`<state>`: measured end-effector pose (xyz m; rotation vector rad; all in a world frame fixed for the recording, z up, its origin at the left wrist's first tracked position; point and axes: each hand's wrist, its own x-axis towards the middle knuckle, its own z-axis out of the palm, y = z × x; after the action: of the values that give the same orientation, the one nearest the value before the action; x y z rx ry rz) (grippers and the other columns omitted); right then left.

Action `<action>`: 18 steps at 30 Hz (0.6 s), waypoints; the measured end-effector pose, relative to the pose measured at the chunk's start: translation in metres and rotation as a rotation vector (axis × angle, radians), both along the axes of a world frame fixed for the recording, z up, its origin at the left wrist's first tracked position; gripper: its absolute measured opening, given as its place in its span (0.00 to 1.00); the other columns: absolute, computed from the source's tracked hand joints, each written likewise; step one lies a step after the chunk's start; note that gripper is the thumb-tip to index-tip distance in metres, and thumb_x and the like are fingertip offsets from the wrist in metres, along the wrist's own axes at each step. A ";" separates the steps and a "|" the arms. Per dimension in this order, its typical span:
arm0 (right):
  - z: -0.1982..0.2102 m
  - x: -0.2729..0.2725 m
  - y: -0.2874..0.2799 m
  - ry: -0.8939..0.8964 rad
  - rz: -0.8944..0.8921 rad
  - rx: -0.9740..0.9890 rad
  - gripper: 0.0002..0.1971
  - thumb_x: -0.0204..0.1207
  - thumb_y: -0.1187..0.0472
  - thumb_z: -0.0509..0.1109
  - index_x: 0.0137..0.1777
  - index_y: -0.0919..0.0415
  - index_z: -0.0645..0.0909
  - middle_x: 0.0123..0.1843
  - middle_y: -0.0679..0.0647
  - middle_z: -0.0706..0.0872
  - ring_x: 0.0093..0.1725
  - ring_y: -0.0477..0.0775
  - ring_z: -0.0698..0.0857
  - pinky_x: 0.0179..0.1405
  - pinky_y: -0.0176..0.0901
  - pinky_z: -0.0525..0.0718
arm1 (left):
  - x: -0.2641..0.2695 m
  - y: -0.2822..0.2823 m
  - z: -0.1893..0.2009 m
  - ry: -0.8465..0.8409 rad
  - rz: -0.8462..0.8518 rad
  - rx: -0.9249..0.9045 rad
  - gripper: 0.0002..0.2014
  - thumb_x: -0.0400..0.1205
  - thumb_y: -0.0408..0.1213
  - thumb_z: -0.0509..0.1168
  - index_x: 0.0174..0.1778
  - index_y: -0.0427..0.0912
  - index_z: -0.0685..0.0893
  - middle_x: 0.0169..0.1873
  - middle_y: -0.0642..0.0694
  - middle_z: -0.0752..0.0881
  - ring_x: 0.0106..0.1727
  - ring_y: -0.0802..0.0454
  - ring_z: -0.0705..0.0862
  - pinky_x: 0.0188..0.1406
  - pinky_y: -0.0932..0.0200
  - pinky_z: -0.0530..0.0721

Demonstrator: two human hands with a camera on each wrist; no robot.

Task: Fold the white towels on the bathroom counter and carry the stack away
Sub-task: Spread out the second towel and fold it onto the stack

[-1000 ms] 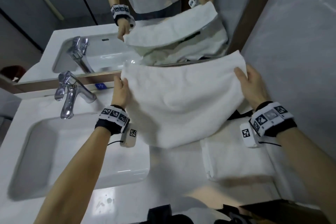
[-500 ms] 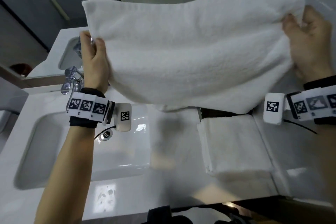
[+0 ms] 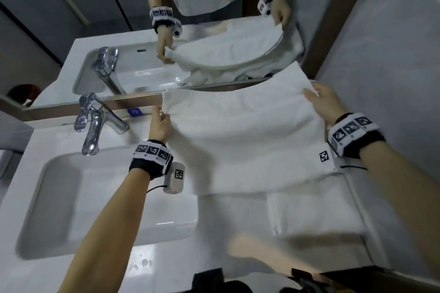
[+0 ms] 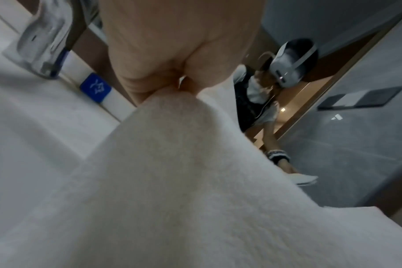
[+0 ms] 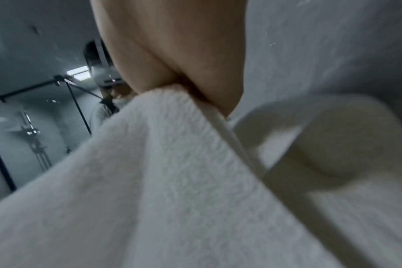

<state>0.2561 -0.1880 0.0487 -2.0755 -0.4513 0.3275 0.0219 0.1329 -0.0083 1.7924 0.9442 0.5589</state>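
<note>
A white towel [image 3: 240,135] hangs spread between my two hands above the counter, its far edge near the mirror. My left hand [image 3: 162,121] pinches its far left corner; the left wrist view shows that corner of the towel [image 4: 172,163] squeezed between thumb and fingers. My right hand [image 3: 321,102] pinches the far right corner, and the right wrist view shows the towel [image 5: 163,172] caught there the same way. A folded white towel [image 3: 314,211] lies on the counter below, partly covered by the held one.
A white sink basin [image 3: 71,197] with a chrome faucet [image 3: 95,121] is at the left. The mirror [image 3: 166,31] stands right behind the counter and reflects me and the towel. A grey tiled wall [image 3: 392,54] closes the right side. The white counter [image 3: 166,264] runs to the front edge.
Both hands have brought the towel down from high in front of the mirror to just above the counter, and it now hangs lower over the folded towel.
</note>
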 end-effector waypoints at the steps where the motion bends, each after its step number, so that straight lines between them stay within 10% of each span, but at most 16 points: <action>1: -0.003 0.003 0.005 -0.028 -0.004 -0.021 0.13 0.82 0.65 0.61 0.61 0.69 0.81 0.62 0.68 0.84 0.56 0.54 0.80 0.50 0.36 0.74 | 0.004 0.003 -0.006 0.013 0.008 -0.016 0.11 0.81 0.21 0.51 0.52 0.41 0.68 0.34 0.53 0.76 0.35 0.62 0.75 0.26 0.81 0.73; 4: -0.007 0.012 0.017 -0.066 -0.011 -0.090 0.14 0.83 0.66 0.58 0.60 0.75 0.79 0.60 0.72 0.83 0.59 0.68 0.82 0.44 0.39 0.72 | 0.021 0.014 -0.017 -0.001 0.025 -0.106 0.13 0.80 0.19 0.50 0.53 0.41 0.66 0.38 0.46 0.78 0.39 0.53 0.77 0.37 0.71 0.78; 7: -0.008 0.016 0.022 0.016 -0.010 -0.134 0.16 0.84 0.67 0.55 0.68 0.69 0.76 0.67 0.66 0.81 0.65 0.66 0.80 0.61 0.47 0.77 | 0.037 0.017 -0.022 0.042 0.054 -0.209 0.12 0.80 0.20 0.50 0.54 0.40 0.65 0.48 0.39 0.76 0.50 0.48 0.75 0.51 0.52 0.75; 12: -0.018 0.015 0.011 0.210 -0.170 -0.158 0.17 0.79 0.54 0.66 0.63 0.63 0.79 0.61 0.60 0.83 0.61 0.62 0.82 0.58 0.48 0.76 | 0.031 0.014 -0.047 0.334 0.002 -0.260 0.04 0.83 0.34 0.61 0.46 0.37 0.75 0.40 0.39 0.76 0.42 0.46 0.76 0.44 0.51 0.75; 14: -0.024 0.012 0.002 0.244 -0.205 -0.181 0.13 0.74 0.49 0.69 0.49 0.59 0.82 0.52 0.56 0.84 0.52 0.59 0.83 0.53 0.45 0.76 | 0.020 0.011 -0.054 0.362 -0.026 -0.278 0.17 0.85 0.44 0.58 0.32 0.40 0.71 0.29 0.43 0.71 0.32 0.47 0.71 0.34 0.55 0.70; 18: -0.033 -0.005 -0.014 0.302 -0.209 -0.188 0.22 0.70 0.46 0.73 0.48 0.69 0.83 0.44 0.57 0.85 0.44 0.57 0.83 0.46 0.45 0.79 | -0.006 -0.001 -0.065 0.292 -0.042 -0.516 0.19 0.86 0.51 0.51 0.47 0.38 0.77 0.36 0.44 0.77 0.37 0.48 0.75 0.39 0.56 0.73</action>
<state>0.2510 -0.2023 0.0154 -2.1843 -0.0217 0.5657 0.0162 0.1316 -0.0729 1.4359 1.1254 0.0110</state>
